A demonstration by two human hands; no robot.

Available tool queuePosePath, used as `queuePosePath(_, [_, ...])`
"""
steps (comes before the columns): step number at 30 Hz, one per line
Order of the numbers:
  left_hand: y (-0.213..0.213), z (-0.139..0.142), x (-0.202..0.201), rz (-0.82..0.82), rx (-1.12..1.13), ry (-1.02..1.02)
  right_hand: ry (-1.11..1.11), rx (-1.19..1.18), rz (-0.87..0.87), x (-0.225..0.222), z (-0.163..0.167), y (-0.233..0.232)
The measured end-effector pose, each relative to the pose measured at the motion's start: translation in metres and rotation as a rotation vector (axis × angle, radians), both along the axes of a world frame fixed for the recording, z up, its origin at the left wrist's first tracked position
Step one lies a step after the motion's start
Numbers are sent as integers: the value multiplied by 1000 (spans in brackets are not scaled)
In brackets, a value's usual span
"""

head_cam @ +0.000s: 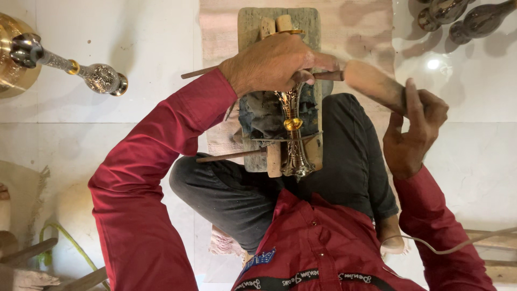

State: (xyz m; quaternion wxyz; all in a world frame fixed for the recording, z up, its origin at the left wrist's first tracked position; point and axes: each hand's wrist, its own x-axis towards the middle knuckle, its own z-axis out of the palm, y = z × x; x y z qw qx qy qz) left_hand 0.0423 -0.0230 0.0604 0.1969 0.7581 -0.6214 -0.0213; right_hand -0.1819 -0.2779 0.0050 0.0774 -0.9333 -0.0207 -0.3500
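Left hand [272, 62], upper centre of the frame, closed in a tight grip around a thin metal rod [200, 72] that runs level across the top of an ornate silver and gold metal piece [293, 134]. Fingers curled under, knuckles up, pressing the tool down against the piece. Right hand [412, 132], right of centre, wrapped in a closed grip around the handle of a wooden mallet [374, 83], thumb raised along it; mallet head blurred, angled toward the rod's right end.

Metal piece lying lengthwise, centre of the frame, bedded in dark pitch on a wooden block [280, 27], gold knob at its middle, flared silver end pointing to the lower frame. Second rod [231, 156] sticking out leftward from the block's lower part. Block resting on dark-trousered crossed legs, over a pale cloth [221, 32] on the white tiled floor [134, 43].

Red shirt sleeves reaching in from the lower frame. Upper left: another silver and gold ornamental stem [81, 70] lying on the floor. Upper right: two dark metal vessels [458, 16], side by side. Lower left: green hose [70, 237] and wooden sticks.
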Motion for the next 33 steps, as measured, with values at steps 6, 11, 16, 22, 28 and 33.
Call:
queuePosePath(6, [0,0,1,-1,-4,57,38,-38,14,1,2,-3])
queuePosePath(11, [-1,0,2,8,56,41,70,184,0,1,13,4])
queuePosePath(16, [-3,6,2,-26,8,86,108,432,9,2,23,8])
queuePosePath(22, [-2,14,0,-54,-29,114,66,397,160,1,9,0])
queuePosePath(28, [-6,14,1,-53,17,115,76,321,58,-5,-6,-9])
queuePosePath(33, [-8,11,0,-35,25,121,39,186,63,-6,-12,-8])
